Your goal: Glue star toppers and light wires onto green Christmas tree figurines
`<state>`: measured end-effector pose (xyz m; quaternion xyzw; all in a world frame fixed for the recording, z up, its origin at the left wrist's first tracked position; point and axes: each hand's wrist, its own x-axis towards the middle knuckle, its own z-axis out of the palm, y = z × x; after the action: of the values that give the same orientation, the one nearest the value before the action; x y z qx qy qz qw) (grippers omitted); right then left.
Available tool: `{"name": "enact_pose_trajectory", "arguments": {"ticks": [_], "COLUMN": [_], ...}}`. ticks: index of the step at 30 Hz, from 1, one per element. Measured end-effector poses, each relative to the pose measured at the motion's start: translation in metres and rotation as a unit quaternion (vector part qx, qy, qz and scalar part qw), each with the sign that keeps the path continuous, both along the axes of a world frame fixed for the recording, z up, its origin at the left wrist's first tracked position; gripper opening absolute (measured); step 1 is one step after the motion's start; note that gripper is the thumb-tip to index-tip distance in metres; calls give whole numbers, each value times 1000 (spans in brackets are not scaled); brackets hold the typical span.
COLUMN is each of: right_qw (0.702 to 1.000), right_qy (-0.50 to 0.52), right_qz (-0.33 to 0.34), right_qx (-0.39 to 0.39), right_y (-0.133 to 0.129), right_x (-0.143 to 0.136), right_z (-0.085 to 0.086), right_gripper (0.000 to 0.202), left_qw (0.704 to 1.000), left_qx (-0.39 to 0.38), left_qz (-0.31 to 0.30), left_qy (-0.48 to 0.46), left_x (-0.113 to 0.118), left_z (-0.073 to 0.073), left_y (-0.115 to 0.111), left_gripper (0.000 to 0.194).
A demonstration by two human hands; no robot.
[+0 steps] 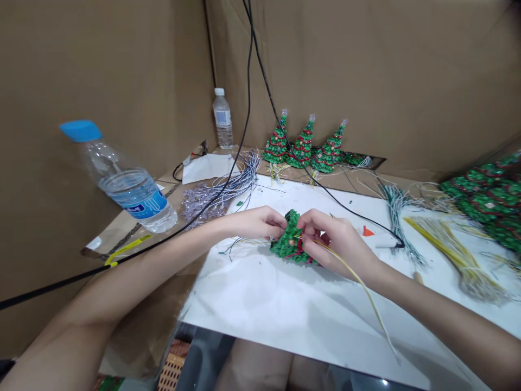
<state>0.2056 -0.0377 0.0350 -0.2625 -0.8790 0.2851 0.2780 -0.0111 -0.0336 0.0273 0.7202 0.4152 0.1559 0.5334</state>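
A small green Christmas tree decoration [287, 248] with red trim and a gold bead lies over the white board, between my two hands. My left hand [264, 221] has its fingers closed on the tree's left edge. With thumb and fingertips pinched at the tree's right side, my right hand [331, 239] holds a yellow wire [362, 285], whose long end trails down to the right. Thin wire ends stick out left of the tree, below my left hand. Where the wire meets the tree is partly hidden by my right fingers.
Three finished-looking trees [302, 145] stand at the back. Bundles of purple-white wires [242, 175], green wires [396, 206] and yellow wires [451, 244] lie around. More trees [492, 195] are at right. Water bottles [134, 187] stand left; a black cable [191, 220] crosses over my left arm.
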Motion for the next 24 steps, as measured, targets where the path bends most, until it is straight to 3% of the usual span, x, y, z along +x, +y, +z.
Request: {"name": "enact_pose_trajectory", "arguments": {"ticks": [9, 16, 24], "right_qw": [998, 996, 984], "right_qy": [35, 9, 54], "right_qz": [-17, 26, 13], "right_qx": [48, 81, 172], "right_y": [-3, -2, -13], "right_x": [5, 7, 12], "right_z": [1, -4, 2], "right_gripper": [15, 14, 14], "left_qw": [999, 999, 994], "left_qx": [26, 44, 95], "left_qz": [1, -11, -2], "left_qy": [19, 30, 61], "left_x": [1, 3, 2], "left_z": [3, 2, 5], "left_y": [-3, -3, -4], "left_gripper": [13, 19, 20]}}
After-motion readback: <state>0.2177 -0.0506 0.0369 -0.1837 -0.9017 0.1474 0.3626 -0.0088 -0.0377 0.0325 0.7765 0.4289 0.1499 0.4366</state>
